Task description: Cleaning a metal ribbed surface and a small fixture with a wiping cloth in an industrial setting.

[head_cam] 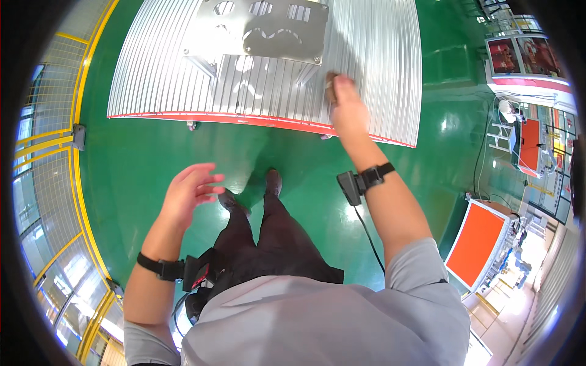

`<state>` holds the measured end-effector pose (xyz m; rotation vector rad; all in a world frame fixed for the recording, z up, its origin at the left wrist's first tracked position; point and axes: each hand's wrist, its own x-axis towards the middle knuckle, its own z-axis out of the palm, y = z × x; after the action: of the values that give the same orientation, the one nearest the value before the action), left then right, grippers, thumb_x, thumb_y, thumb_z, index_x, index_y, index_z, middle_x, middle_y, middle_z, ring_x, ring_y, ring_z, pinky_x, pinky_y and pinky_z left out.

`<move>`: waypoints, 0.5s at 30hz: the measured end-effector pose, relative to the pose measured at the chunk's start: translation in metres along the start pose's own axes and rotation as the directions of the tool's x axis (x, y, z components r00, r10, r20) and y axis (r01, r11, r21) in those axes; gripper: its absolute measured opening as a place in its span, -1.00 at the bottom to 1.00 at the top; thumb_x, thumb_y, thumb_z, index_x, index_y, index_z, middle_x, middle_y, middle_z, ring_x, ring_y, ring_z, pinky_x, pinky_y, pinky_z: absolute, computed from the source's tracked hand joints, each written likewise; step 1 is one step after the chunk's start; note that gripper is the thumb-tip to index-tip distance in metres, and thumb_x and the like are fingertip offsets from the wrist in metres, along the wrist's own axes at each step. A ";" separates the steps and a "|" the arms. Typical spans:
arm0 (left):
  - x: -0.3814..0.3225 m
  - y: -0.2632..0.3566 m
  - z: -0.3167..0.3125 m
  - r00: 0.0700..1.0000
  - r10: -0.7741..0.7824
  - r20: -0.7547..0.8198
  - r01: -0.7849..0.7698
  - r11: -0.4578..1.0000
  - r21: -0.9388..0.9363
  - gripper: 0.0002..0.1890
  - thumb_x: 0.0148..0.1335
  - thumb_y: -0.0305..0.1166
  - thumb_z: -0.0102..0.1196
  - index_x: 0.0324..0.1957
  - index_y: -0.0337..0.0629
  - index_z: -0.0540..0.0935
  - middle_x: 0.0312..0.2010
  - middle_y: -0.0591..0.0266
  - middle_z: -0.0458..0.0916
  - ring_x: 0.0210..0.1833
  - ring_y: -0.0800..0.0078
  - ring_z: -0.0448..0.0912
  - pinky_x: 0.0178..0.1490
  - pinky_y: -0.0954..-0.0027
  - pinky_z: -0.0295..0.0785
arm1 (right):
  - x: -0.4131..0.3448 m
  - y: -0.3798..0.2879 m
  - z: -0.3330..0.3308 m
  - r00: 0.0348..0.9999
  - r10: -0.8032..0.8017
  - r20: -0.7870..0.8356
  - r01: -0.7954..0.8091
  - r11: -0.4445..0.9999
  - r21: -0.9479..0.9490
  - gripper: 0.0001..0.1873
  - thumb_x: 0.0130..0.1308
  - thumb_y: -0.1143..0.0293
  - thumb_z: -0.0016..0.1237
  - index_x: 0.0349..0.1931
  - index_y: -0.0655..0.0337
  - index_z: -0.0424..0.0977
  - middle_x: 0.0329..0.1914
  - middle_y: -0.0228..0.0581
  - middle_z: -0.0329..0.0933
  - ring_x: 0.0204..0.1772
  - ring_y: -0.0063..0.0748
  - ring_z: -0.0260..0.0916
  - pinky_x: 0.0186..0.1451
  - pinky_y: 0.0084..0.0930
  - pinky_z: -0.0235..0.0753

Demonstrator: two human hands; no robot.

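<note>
Over the near part of a ribbed aluminium tabletop (389,68), my right hand (350,107) grips a small brown object (331,88). Motion blur hides what kind of object it is, and whether it touches the surface cannot be told. Just left of that hand stands a raised metal plate (284,48) on legs, with round, hexagonal and square cut-outs in it. My left hand (192,190) hangs in the air short of the table, empty, its fingers apart.
A red strip (242,121) runs along the table's near edge. Yellow-framed mesh fencing (75,183) borders the green floor (151,151) on the left. On the right are an orange-topped stand (476,244) and loose cables (478,169). A cable (371,233) trails from my right wrist device (350,187).
</note>
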<state>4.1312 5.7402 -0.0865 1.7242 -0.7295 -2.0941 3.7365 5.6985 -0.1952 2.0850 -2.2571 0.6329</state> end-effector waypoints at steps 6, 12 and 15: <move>-0.027 -0.031 -0.085 0.974 -0.047 -0.224 0.051 0.999 0.011 -0.56 0.43 -0.19 0.00 0.22 -0.26 0.52 -0.01 0.02 0.70 -0.15 0.33 0.71 -0.14 0.39 0.58 | -0.068 -0.047 -0.001 0.862 0.014 0.507 0.103 0.974 -0.203 -0.34 0.37 0.53 -0.15 0.50 0.30 0.13 0.64 0.03 0.06 0.60 -0.11 0.17 0.53 -0.30 0.34; -0.041 -0.022 -0.118 0.948 0.011 -0.319 -0.008 1.000 0.009 -0.53 0.42 -0.10 0.06 0.21 -0.20 0.55 -0.05 0.10 0.72 -0.18 0.37 0.71 -0.16 0.42 0.58 | -0.056 -0.042 -0.072 0.671 0.183 0.719 -0.431 0.885 0.177 -0.49 0.23 0.59 -0.13 0.23 0.39 0.48 0.13 -0.01 0.63 0.04 -0.19 0.63 0.01 -0.36 0.64; -0.047 -0.016 -0.129 0.949 0.034 -0.312 -0.033 0.999 0.008 -0.55 0.42 -0.17 0.04 0.20 -0.26 0.54 -0.05 0.07 0.72 -0.15 0.35 0.72 -0.15 0.41 0.58 | -0.030 -0.005 -0.073 0.518 0.557 0.648 -0.851 0.414 0.324 -0.52 0.22 0.60 -0.24 0.12 0.30 0.59 -0.13 -0.05 0.71 -0.25 -0.33 0.64 -0.10 -0.42 0.60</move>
<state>4.2679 5.7568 -0.0757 1.9675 -0.6591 -1.7386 3.7254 5.7481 -0.1353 1.2592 -3.7395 1.1366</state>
